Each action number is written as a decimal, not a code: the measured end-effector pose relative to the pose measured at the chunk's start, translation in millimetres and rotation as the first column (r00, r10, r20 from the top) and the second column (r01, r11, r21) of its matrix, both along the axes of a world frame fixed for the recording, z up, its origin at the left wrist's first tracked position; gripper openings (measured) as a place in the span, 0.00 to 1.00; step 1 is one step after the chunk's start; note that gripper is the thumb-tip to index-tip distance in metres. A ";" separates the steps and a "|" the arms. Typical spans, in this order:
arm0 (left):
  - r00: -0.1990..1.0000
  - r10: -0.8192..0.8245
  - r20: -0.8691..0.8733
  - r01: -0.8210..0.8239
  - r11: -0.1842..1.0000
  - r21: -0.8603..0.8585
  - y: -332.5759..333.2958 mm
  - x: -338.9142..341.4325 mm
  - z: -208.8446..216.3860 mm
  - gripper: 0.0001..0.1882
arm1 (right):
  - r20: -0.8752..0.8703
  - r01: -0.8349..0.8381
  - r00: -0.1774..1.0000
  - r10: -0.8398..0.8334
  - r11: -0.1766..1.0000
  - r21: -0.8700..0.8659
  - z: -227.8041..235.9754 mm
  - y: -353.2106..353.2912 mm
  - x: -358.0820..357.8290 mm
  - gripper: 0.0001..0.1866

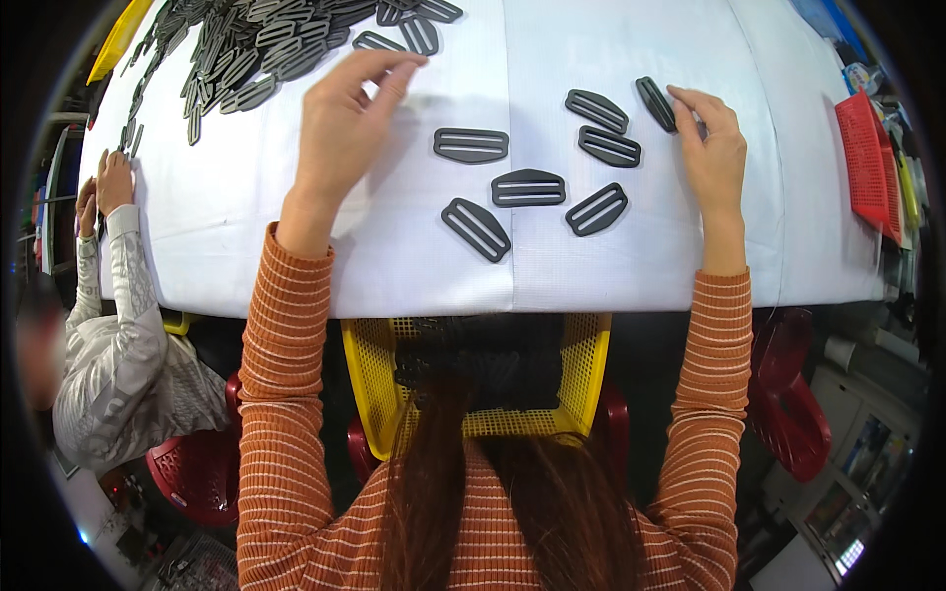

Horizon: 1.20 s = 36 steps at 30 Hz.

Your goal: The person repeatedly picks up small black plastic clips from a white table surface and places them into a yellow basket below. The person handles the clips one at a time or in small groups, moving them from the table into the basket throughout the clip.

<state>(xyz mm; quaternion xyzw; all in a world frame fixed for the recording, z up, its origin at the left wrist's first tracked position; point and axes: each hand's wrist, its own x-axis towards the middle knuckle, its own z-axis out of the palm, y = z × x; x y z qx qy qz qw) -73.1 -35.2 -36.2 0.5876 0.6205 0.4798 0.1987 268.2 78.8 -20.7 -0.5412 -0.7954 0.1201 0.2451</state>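
— In the head view, where are your hands?
— Your right hand (716, 153) has fingertips at the edge of a tilted buckle (654, 103), beside six flat ones (528, 176) on the white table (650, 256); whether it's clamped, I can't tell. Your left hand (335, 123) has thumb and forefinger together, nothing visible between, near the dark pile (296, 34).
— How would your buckle handle?
— Probably light, stiff, slightly slippery; pinch its long outer edges.

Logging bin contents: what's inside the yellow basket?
Dark contents in the yellow basket, too dim to identify. The table hides its far end; hair covers part of the near side.
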 end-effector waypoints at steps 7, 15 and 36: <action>0.989 0.128 0.071 -0.135 0.987 0.090 1.7 -24.9 2.5 0.08 | -0.206 -0.086 0.975 0.080 0.996 -0.019 -6.4 6.6 -1.1 0.20; 0.987 0.104 0.122 -0.110 0.993 0.039 -7.0 -28.9 10.7 0.12 | 0.110 -0.209 0.973 0.204 0.977 0.044 -17.6 0.5 -0.9 0.30; 0.894 -0.302 -0.332 0.258 0.951 -0.170 -66.8 38.5 -29.6 0.30 | 0.259 -0.663 0.704 0.661 0.743 -0.094 -26.2 -82.9 -92.0 0.38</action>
